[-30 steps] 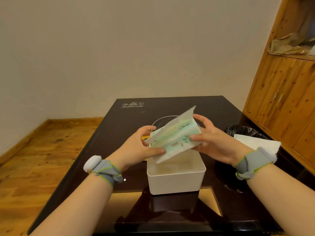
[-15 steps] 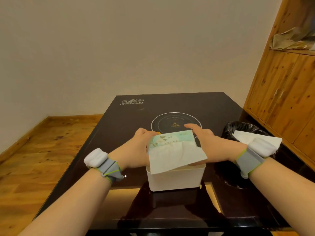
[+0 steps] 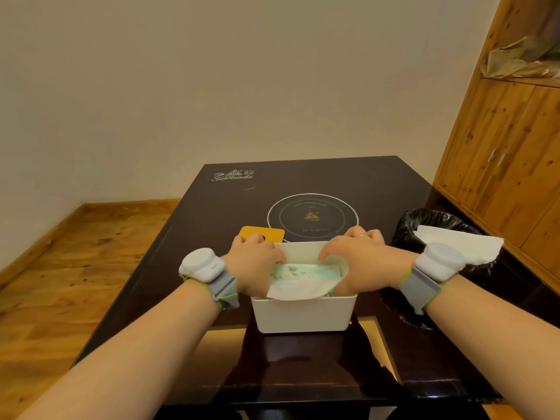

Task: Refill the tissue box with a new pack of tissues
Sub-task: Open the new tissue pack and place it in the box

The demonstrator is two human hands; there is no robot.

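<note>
Tissue pack (image 3: 303,272), pale green print on top, sunk inside the white tissue box (image 3: 303,313), lying flat with a white flap (image 3: 298,289) curling over the box's near rim. Box open-topped, standing on the dark glossy table (image 3: 181,253) near its front edge.

Left hand (image 3: 256,265) at the box's left end, fingers curled down over the rim and onto the pack's left side, gripping it. Right hand (image 3: 362,262) at the box's right end, likewise bent over the rim and closed on the pack's right side, thumb pressed to the top. Grey bands with white pods on both wrists (image 3: 209,272).

Just behind the box, on its left, a yellow-orange card (image 3: 272,233), partly hidden by the left hand. Farther behind the box, a round printed ring (image 3: 312,216) set in the tabletop. Right of the box, off the table's edge, a bin with a black liner (image 3: 424,219), a white sheet (image 3: 460,244) draped across its mouth. Beyond that, wooden cabinet doors (image 3: 509,162).
</note>
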